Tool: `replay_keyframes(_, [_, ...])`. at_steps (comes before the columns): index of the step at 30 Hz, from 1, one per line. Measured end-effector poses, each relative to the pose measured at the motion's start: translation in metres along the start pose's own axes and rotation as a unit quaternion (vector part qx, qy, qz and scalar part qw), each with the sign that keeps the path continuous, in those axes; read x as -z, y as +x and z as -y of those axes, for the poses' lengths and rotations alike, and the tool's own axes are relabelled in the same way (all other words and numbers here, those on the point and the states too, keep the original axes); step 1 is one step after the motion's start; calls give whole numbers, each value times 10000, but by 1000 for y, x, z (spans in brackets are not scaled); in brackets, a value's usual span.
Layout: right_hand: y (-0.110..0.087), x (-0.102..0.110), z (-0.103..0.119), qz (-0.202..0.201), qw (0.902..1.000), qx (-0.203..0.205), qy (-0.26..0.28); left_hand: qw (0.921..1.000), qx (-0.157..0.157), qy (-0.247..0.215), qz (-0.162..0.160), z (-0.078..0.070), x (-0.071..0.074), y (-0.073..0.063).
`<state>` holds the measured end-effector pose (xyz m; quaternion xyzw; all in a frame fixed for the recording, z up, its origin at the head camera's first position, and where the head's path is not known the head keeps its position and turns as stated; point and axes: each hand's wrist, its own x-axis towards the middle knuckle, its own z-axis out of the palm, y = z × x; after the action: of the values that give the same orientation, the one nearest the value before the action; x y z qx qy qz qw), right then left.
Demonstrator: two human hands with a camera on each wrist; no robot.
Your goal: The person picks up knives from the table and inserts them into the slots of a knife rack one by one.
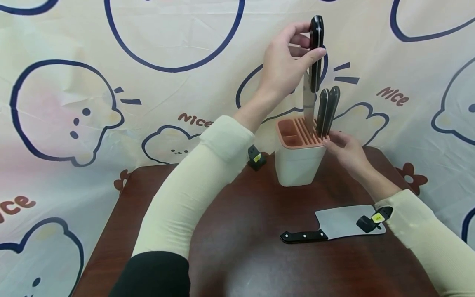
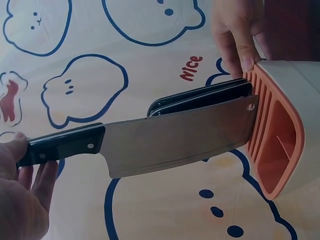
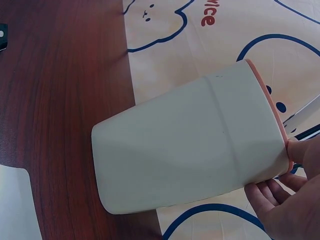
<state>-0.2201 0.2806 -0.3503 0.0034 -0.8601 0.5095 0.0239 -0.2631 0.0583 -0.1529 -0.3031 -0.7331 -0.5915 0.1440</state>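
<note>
My left hand (image 1: 283, 62) pinches the black handle of a cleaver (image 2: 175, 145) between thumb and fingers, holding it upright above the knife block (image 1: 298, 165). The tip end of its broad blade is at the slots of the block's orange top; the left wrist view cannot tell how deep it sits. Two more black knife handles (image 1: 328, 111) stick up from slots beside it. My right hand (image 1: 349, 154) grips the block's top rim at the right, thumb on the orange edge and fingers against the white wall (image 3: 185, 145).
Another cleaver (image 1: 346, 222) lies flat on the dark wooden table (image 1: 237, 255), in front of the block, its handle pointing left. A cartoon-printed cloth (image 1: 208, 90) hangs right behind the table. Open compartments (image 1: 289, 134) take up the left part of the block's top.
</note>
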Motion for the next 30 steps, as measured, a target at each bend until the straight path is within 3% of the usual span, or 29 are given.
replay_keyframes(5, [0, 1, -1, -27, 10000, -8, -39, 9999, 14, -13, 122, -1, -10, 4])
replay_keyframes(10, [1, 1, -2, -21, 10000, 1, 2, 9993, 245, 64, 287, 4, -19, 4])
replay_keyframes(21, [-1, 1, -2, 19, 10000, 33, -13, 9941, 700, 601, 567, 33, -34, -6])
replay_keyframes(30, [-2, 2, -1, 22, 10000, 80, -28, 9912, 927, 491, 813, 57, -50, -19])
